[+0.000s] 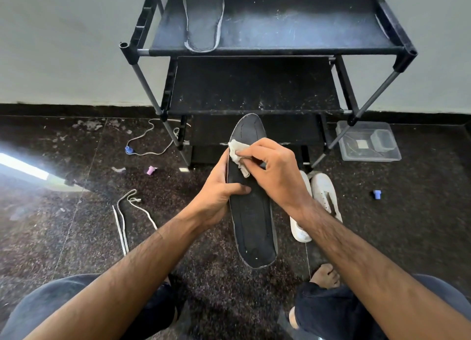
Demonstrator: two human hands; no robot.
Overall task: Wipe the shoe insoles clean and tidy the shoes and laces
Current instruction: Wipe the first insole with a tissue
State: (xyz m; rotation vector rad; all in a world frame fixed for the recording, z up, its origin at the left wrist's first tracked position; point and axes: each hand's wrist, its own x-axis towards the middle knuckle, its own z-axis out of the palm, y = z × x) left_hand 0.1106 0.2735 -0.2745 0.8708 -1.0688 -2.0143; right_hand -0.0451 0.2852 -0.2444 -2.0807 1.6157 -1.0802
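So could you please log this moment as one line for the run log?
left hand: holds dark foam insole | right hand: presses crumpled white cloth on it | step: wiping

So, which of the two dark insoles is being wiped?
The dark insole held by the left hand, under the white cloth; the other insole lies untouched on the black rack.

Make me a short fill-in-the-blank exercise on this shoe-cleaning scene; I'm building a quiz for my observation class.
1. The right hand presses a white ____ onto the insole held by the left hand.
2. A second insole lies on the ____ shelf of the black rack.
3. The white shoes stand on the floor to the ____ of the held insole.
4. Loose laces lie on the ____.

Missing words: cloth; top; right; floor
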